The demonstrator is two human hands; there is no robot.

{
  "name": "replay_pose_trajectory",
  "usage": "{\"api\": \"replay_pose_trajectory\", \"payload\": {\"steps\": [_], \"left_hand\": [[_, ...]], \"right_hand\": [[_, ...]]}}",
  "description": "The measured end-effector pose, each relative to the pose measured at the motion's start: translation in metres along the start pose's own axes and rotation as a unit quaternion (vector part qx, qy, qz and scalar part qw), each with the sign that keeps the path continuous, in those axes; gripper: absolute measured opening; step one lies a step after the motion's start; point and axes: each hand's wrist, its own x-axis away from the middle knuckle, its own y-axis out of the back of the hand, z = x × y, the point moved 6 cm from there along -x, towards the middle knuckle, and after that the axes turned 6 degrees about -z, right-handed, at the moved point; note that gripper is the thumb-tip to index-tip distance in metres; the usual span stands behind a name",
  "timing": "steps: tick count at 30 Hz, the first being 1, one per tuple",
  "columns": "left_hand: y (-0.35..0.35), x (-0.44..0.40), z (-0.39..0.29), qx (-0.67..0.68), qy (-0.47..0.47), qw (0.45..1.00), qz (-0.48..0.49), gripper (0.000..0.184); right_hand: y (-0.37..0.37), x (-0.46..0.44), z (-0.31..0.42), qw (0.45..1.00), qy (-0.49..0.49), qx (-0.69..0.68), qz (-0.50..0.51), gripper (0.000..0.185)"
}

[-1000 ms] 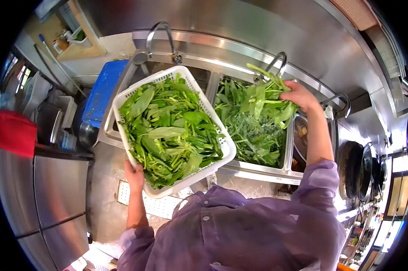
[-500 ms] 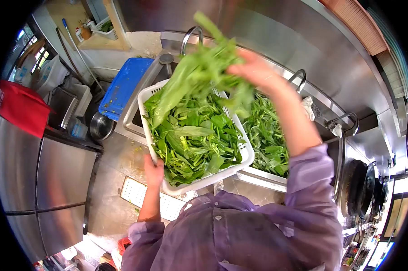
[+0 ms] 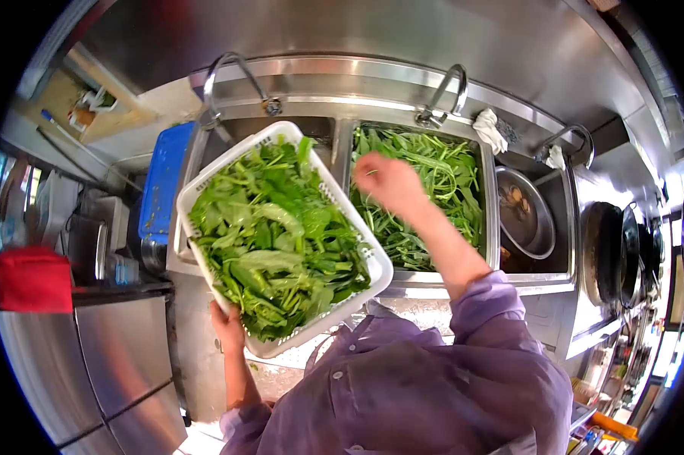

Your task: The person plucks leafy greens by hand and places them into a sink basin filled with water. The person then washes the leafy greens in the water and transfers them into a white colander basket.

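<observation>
A white plastic basket [image 3: 383, 274] is heaped with leafy greens [image 3: 273, 239] and sits tilted over the left sink and the counter edge. My left hand [image 3: 228, 327] grips the basket's near left side, its fingers partly hidden by the rim. Just right of the basket, my right hand [image 3: 391, 186] is over the middle sink [image 3: 491, 227], which is full of long-stemmed greens [image 3: 440, 171]. Its fingers are curled in, and whatever they may hold is too small to make out.
Behind the sinks rise curved faucets [image 3: 452, 83]. A metal bowl [image 3: 543, 235] stands in the right sink, with a white cloth [image 3: 490, 130] above it. Left of the basket leans a blue lid [image 3: 164, 182]. Dark woks [image 3: 603, 254] hang at the right.
The bunch of greens that my right hand held up over the basket now lies out of that hand. My right hand has dropped toward the middle sink. The left hand keeps its hold.
</observation>
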Motion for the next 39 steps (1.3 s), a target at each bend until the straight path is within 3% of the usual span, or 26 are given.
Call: {"api": "replay_pose_trajectory", "payload": {"steps": [1,2,4,6,8,10,12,13,15,17,18,19,21,22,25,27,28,29,31,32,35,39], "left_hand": [[0.001,-0.002,0.002,-0.027,0.003,1.0,0.006,0.023],[-0.003,0.0,-0.009,-0.013,-0.013,1.0,0.009,0.023],[-0.008,0.001,-0.015,-0.009,-0.002,1.0,0.012,0.023],[-0.005,0.002,-0.018,-0.029,-0.002,0.999,0.023,0.023],[-0.002,0.001,-0.018,-0.03,0.002,0.999,0.012,0.023],[-0.002,-0.001,-0.014,-0.036,0.009,0.999,0.008,0.022],[-0.001,-0.002,-0.012,-0.033,0.012,0.999,0.0,0.021],[-0.001,-0.003,-0.016,-0.031,0.01,0.999,-0.008,0.021],[-0.001,0.0,-0.016,-0.056,0.042,0.998,0.004,0.02],[0.002,0.001,-0.01,-0.041,0.036,0.999,0.001,0.021],[0.0,0.002,-0.012,-0.033,0.023,0.999,-0.001,0.021],[-0.003,0.002,-0.016,-0.024,0.009,1.0,-0.005,0.021],[0.0,0.003,-0.011,-0.034,0.017,0.999,-0.001,0.022],[0.003,0.002,-0.005,-0.029,0.021,0.999,-0.006,0.023],[0.003,0.004,-0.001,-0.024,0.02,1.0,-0.001,0.022],[-0.002,0.005,-0.01,-0.005,0.013,1.0,0.002,0.021],[0.0,0.004,-0.008,-0.006,0.01,1.0,0.001,0.019],[-0.004,0.004,-0.009,-0.006,0.011,1.0,0.003,0.019],[-0.004,0.007,-0.017,-0.003,0.02,1.0,-0.012,0.02],[-0.003,0.008,-0.017,-0.018,0.022,1.0,-0.008,0.022],[-0.004,0.008,-0.022,-0.044,0.027,0.998,-0.02,0.024],[0.001,0.005,-0.01,-0.048,0.017,0.999,0.003,0.029]], "right_hand": [[0.0,-0.016,-0.055,0.996,-0.03,-0.03,-0.079,0.028],[-0.005,-0.028,-0.115,0.993,-0.082,-0.01,-0.087,0.027],[-0.009,-0.055,-0.152,0.989,-0.123,0.0,-0.088,0.025],[-0.014,-0.071,-0.138,0.987,-0.114,-0.056,-0.103,0.032],[-0.06,-0.103,-0.104,0.965,-0.108,-0.239,0.005,0.054],[-0.095,-0.118,-0.064,0.913,-0.159,-0.371,0.056,0.058],[-0.131,-0.149,-0.047,0.945,0.04,-0.32,-0.054,0.053],[-0.112,-0.142,-0.015,0.951,0.125,-0.259,-0.116,0.041],[-0.104,-0.124,0.03,0.986,0.098,-0.137,0.02,0.039],[-0.14,-0.112,0.042,0.973,0.185,-0.14,-0.015,0.038],[-0.162,-0.113,0.041,0.984,0.139,-0.059,0.094,0.039],[-0.166,-0.11,0.04,0.978,0.111,-0.124,0.127,0.037],[-0.17,-0.115,0.04,0.975,0.179,-0.124,0.039,0.028],[-0.152,-0.111,0.048,0.975,0.179,-0.124,0.037,0.028],[-0.072,-0.09,0.042,0.976,0.161,-0.111,-0.091,0.025],[-0.052,-0.096,-0.017,0.957,0.133,-0.184,-0.182,0.023],[-0.046,-0.099,-0.057,0.979,0.01,-0.154,-0.132,0.021],[-0.052,-0.111,-0.111,0.979,0.02,-0.021,-0.203,0.029],[-0.049,-0.097,-0.197,0.956,-0.192,0.215,-0.061,0.071],[-0.055,-0.082,-0.239,0.944,-0.254,0.211,0.018,0.085],[-0.102,-0.06,-0.271,0.954,-0.207,0.16,0.15,0.098],[-0.111,-0.004,-0.207,0.93,-0.124,0.255,0.234,0.096]]}}
